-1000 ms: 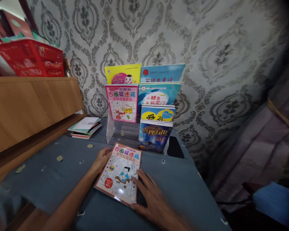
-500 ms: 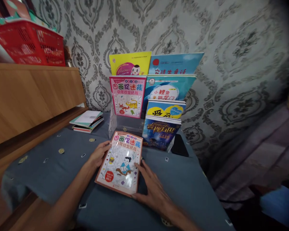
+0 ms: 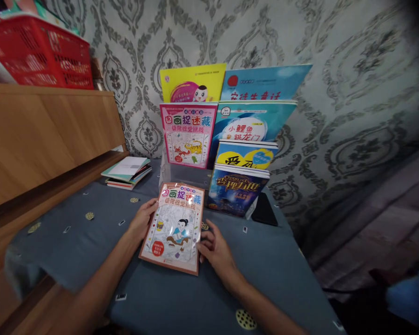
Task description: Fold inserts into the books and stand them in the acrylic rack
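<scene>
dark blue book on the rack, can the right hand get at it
Probably yes: the right hand is at the right edge of the held book, and nothing visible stands between it and the dark blue book. It would likely need to leave the held book to the left hand.

A home: patterned wallpaper [image 3: 253, 35], curtain [image 3: 377, 232].

A dark blue-grey cloth [image 3: 91, 246], printed with yellow spots, covers the table [image 3: 282, 279]. On it stands a clear rack [image 3: 186, 175] — a small stack of books [image 3: 128, 168] lies to its left, a flat black object [image 3: 265, 210] just beside it on the right.
</scene>
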Available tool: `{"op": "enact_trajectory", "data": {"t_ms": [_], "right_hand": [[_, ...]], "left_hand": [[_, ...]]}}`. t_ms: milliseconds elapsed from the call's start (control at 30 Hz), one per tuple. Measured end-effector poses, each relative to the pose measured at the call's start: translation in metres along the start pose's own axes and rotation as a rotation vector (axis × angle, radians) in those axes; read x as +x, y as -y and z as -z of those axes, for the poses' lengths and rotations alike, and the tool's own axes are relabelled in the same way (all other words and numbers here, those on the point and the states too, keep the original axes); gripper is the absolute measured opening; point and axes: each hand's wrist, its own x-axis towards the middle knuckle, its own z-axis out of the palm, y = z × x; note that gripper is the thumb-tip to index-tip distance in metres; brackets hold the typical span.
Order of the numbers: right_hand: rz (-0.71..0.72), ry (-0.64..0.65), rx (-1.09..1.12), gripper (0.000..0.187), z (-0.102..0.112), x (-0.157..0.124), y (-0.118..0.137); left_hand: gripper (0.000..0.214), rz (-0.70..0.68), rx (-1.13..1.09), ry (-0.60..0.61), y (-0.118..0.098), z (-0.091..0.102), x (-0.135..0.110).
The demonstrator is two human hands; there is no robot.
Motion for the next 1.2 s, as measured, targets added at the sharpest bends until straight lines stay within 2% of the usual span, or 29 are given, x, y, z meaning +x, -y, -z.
{"op": "enact_trajectory", "data": {"t_ms": [233,433,533,667,833,967,1200], "right_hand": [[-0.019,0.043,0.053,0.048,-0.011,0.015,0.017],[0.217,0.013,-0.096,0.036,-0.02,0.022,0.032],[0.342,-0.033,-0.183,0.033,-0.025,0.02,0.033],[0.432,-0.082,-0.245,0.025,-0.027,0.013,0.031],[0.482,-0.102,-0.287,0.021,-0.024,0.006,0.026],[0.481,-0.108,-0.338,0.022,-0.02,0.004,0.02],[0.489,-0.095,-0.415,0.022,-0.017,0.001,0.017]], "left_hand": [[0.038,-0.085,-0.018,-0.049,-0.002,0.0,0.002],[0.039,-0.192,-0.013,-0.079,-0.009,-0.004,0.0],[0.041,-0.288,-0.006,-0.085,-0.012,-0.009,-0.004],[0.042,-0.376,-0.027,-0.074,-0.014,-0.013,-0.009],[0.049,-0.355,-0.06,-0.115,-0.01,-0.011,-0.01],[0.043,-0.357,-0.025,-0.086,-0.006,-0.009,-0.011],[0.036,-0.274,-0.009,-0.04,-0.007,-0.006,-0.016]]}}
